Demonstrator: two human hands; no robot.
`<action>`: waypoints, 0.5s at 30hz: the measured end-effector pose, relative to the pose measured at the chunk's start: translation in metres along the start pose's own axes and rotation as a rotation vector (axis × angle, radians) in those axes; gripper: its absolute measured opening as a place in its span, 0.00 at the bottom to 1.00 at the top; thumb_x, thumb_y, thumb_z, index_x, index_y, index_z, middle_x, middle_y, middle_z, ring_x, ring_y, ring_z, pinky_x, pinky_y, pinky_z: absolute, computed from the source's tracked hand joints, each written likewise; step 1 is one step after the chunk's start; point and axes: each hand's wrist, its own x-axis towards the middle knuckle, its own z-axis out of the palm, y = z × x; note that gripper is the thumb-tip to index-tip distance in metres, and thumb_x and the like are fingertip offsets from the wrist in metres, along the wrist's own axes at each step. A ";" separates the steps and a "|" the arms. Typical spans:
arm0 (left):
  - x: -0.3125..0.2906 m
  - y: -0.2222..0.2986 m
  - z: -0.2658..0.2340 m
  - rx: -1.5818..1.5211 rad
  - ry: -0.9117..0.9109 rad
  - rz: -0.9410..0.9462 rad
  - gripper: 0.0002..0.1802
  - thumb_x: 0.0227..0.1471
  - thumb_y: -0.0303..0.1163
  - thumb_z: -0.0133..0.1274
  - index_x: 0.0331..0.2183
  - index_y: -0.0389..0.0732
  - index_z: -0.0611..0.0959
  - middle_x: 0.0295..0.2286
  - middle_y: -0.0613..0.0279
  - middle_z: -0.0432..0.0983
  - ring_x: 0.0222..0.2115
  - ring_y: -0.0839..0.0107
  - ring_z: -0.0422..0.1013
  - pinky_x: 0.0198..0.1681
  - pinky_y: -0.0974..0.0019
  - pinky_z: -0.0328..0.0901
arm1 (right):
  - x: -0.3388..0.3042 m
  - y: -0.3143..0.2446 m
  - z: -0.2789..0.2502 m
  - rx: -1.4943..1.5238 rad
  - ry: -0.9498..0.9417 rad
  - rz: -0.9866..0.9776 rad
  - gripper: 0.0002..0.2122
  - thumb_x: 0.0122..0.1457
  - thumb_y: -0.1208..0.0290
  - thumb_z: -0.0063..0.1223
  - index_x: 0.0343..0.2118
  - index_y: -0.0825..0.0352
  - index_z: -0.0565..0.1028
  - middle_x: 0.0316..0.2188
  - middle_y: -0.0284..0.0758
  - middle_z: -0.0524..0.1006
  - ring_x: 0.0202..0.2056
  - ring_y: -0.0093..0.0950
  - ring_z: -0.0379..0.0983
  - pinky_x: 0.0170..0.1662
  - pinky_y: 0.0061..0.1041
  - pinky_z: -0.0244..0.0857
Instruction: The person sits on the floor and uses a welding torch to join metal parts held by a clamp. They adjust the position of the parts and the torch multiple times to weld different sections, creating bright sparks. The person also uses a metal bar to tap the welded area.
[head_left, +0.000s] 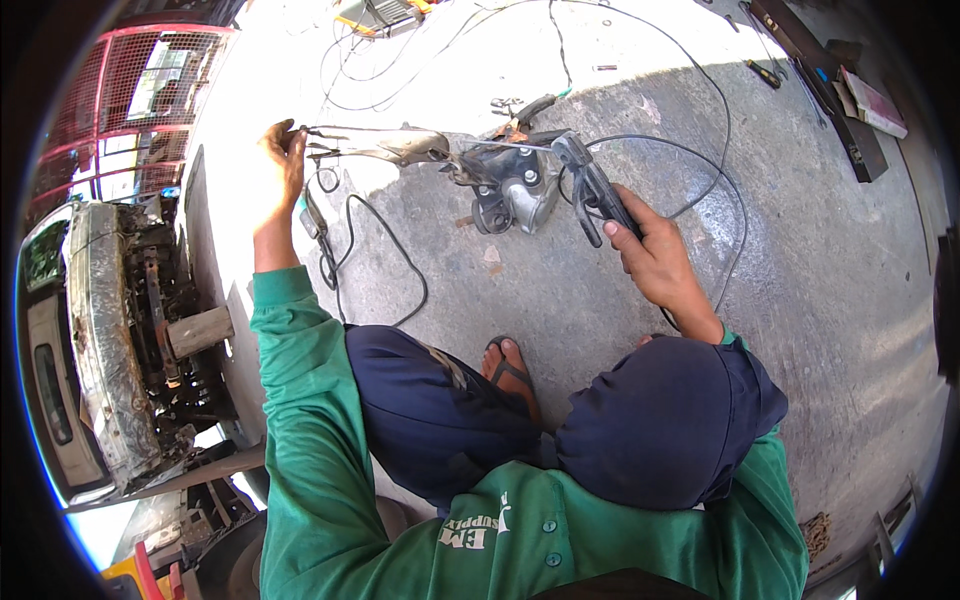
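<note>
My right hand point(655, 250) is wrapped round the handle of a black welding electrode holder point(598, 190). A thin welding rod point(505, 145) juts left from the holder's jaw, over a greasy metal assembly point(525, 195) with bolts that lies on the floor. From this assembly a long metal arm point(400, 147) reaches left. At its far-left end my left hand point(282, 165) pinches the tip between thumb and fingers. Sunlight washes out part of that hand. A dark clamp point(540, 105) with a cable lies against the assembly's upper side; whether it grips is unclear.
Black cables point(400, 260) loop over the concrete floor. A screwdriver point(765, 75) and a long dark metal beam point(850, 130) lie at the upper right. To the left stand a worn vehicle part point(105, 340) and a red mesh frame point(100, 110). My sandaled foot point(512, 375) is close below the assembly.
</note>
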 end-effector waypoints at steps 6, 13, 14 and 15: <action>0.001 0.000 0.001 0.006 -0.002 0.005 0.24 0.67 0.36 0.57 0.57 0.28 0.80 0.52 0.41 0.82 0.54 0.56 0.79 0.61 0.59 0.70 | 0.001 0.002 0.003 -0.026 -0.049 0.052 0.25 0.68 0.62 0.58 0.65 0.69 0.72 0.25 0.45 0.78 0.29 0.37 0.79 0.38 0.37 0.70; 0.004 -0.010 0.004 0.031 0.015 0.015 0.24 0.68 0.35 0.57 0.57 0.28 0.79 0.52 0.41 0.82 0.54 0.58 0.79 0.61 0.60 0.69 | 0.001 0.005 0.004 0.013 -0.033 0.055 0.26 0.68 0.61 0.58 0.65 0.69 0.71 0.25 0.44 0.78 0.28 0.36 0.78 0.37 0.38 0.69; 0.004 -0.009 0.003 0.036 0.016 0.019 0.24 0.68 0.35 0.57 0.57 0.27 0.79 0.52 0.41 0.82 0.54 0.58 0.79 0.61 0.60 0.70 | 0.000 0.007 0.005 0.034 -0.017 0.053 0.26 0.68 0.60 0.58 0.65 0.69 0.71 0.25 0.44 0.78 0.28 0.35 0.78 0.37 0.38 0.69; 0.004 -0.010 0.004 0.032 0.016 0.025 0.24 0.68 0.35 0.57 0.57 0.27 0.79 0.52 0.41 0.82 0.54 0.58 0.79 0.61 0.60 0.70 | 0.001 0.008 0.006 0.014 -0.021 0.047 0.26 0.69 0.60 0.58 0.65 0.69 0.72 0.25 0.43 0.78 0.28 0.35 0.78 0.37 0.38 0.69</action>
